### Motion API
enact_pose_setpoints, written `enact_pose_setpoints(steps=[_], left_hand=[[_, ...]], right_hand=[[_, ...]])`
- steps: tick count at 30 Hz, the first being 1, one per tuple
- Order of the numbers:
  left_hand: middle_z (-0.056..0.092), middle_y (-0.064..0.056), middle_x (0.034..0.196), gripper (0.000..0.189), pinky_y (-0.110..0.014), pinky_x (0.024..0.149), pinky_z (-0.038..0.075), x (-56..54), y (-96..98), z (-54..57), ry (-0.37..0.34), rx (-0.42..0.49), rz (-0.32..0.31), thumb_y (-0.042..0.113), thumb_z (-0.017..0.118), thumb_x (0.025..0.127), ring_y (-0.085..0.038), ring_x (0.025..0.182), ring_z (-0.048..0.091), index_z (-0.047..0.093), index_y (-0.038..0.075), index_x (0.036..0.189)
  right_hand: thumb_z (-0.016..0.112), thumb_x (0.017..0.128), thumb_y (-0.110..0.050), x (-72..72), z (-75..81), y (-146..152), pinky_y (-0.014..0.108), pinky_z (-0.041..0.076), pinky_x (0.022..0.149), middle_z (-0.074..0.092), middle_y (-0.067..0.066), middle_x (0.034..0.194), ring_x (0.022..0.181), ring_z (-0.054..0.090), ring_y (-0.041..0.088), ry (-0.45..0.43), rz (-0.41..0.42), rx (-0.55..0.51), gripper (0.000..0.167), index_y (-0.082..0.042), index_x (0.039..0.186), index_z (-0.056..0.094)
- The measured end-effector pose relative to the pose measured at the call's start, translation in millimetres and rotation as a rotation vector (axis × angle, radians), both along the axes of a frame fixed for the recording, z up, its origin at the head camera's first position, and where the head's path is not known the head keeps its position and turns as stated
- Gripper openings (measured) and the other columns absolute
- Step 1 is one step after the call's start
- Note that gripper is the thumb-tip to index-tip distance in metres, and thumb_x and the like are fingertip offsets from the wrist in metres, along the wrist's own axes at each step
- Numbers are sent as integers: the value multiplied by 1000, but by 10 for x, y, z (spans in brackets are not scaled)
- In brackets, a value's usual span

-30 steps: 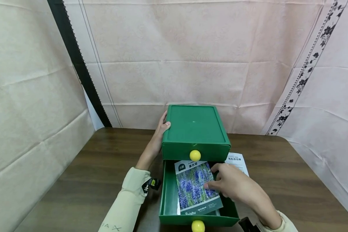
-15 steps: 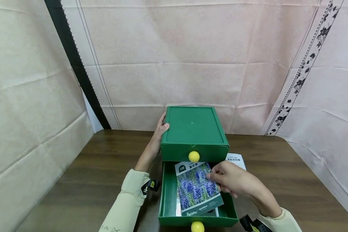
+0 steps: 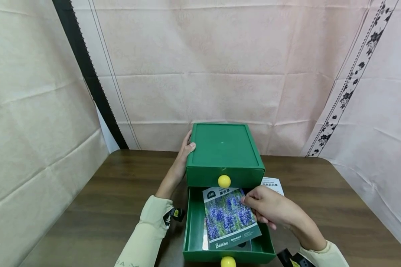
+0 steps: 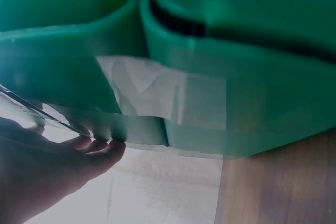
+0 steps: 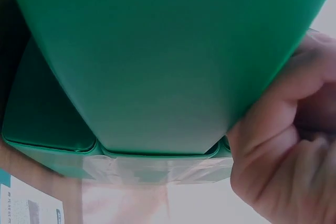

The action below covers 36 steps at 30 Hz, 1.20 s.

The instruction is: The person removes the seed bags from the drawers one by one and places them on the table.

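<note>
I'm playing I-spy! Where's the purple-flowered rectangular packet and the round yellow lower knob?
Purple-flowered rectangular packet (image 3: 228,218), head view: printed flowers.
Round yellow lower knob (image 3: 228,261), head view: visible upper part.

The right hand (image 3: 272,207) has drawn its thumb to the edge of the flowered packet (image 3: 226,217), now shifted rightward.

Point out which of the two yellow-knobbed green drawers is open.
The lower drawer: it is pulled out, its inside showing around the Beishu lavender packet, whereas the upper drawer is closed.
</note>
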<state>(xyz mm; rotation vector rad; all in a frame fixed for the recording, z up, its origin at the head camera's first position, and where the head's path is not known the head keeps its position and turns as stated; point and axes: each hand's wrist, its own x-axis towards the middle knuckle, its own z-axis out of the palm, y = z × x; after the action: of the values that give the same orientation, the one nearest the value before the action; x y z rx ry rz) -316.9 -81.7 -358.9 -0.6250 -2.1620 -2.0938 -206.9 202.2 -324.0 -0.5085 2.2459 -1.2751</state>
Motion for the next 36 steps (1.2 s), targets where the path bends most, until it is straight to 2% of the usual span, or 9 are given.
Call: enact_pose_setpoints(steps=[4, 9, 11, 15, 21, 24, 29, 36], left_hand=[[8, -4, 176, 77, -72, 121, 14, -5, 3, 14, 10, 9, -1, 51, 37, 103, -34, 160, 12, 5, 34, 170], [8, -5, 176, 77, -72, 122, 13, -13, 3, 22, 11, 8, -5, 51, 37, 103, -34, 160, 11, 5, 33, 171], [8, -5, 176, 77, -73, 121, 13, -16, 5, 25, 11, 2, -4, 51, 36, 103, -34, 160, 11, 4, 32, 171], [7, -6, 176, 78, -74, 120, 12, -8, 21, 30, 6, -13, -1, 51, 36, 103, -36, 159, 11, 4, 31, 171], [7, -6, 175, 77, -74, 121, 13, -3, 32, 31, 0, -22, 5, 51, 36, 103, -36, 159, 11, 4, 31, 171], [8, -6, 175, 77, -74, 120, 14, 5, 23, 28, 2, -20, 8, 50, 35, 103, -37, 159, 12, 4, 31, 171], [7, -5, 176, 77, -75, 120, 14, 8, 1, 5, -2, -18, 11, 50, 35, 103, -37, 159, 13, 4, 31, 171], [8, -6, 175, 77, -73, 120, 15, -1, -16, -21, 3, -7, 4, 50, 35, 103, -36, 158, 14, 4, 31, 171]], right_hand=[[49, 111, -20, -11, 15, 15, 21, 36, 37, 42, -5, 50, 33, 37, 4, 24, -19, 31, 44, -15, 67, 46], [49, 111, -24, -19, 34, 51, 21, 33, 35, 50, -4, 58, 33, 36, 5, 36, -18, 57, 42, -12, 72, 57], [49, 111, -25, -20, 37, 65, 21, 32, 35, 57, -2, 61, 33, 37, 5, 31, -2, 50, 42, -10, 74, 62], [53, 111, -28, -6, 40, 89, 21, 33, 34, 54, -3, 57, 33, 38, 5, 63, 37, 69, 45, -13, 69, 59], [60, 108, -32, 23, 76, 148, 21, 33, 35, 42, -4, 47, 32, 38, 5, 82, 60, 83, 46, -13, 66, 54], [61, 107, -31, 11, 92, 182, 21, 33, 35, 41, -5, 47, 32, 37, 5, 92, 81, 89, 43, -12, 69, 56], [60, 108, -30, 4, 111, 236, 22, 34, 35, 37, -9, 50, 33, 36, 5, 102, 148, 81, 48, -10, 66, 48], [56, 111, -27, 17, 161, 331, 20, 34, 34, 45, -8, 54, 34, 37, 4, 84, 194, 44, 43, -6, 73, 59]])
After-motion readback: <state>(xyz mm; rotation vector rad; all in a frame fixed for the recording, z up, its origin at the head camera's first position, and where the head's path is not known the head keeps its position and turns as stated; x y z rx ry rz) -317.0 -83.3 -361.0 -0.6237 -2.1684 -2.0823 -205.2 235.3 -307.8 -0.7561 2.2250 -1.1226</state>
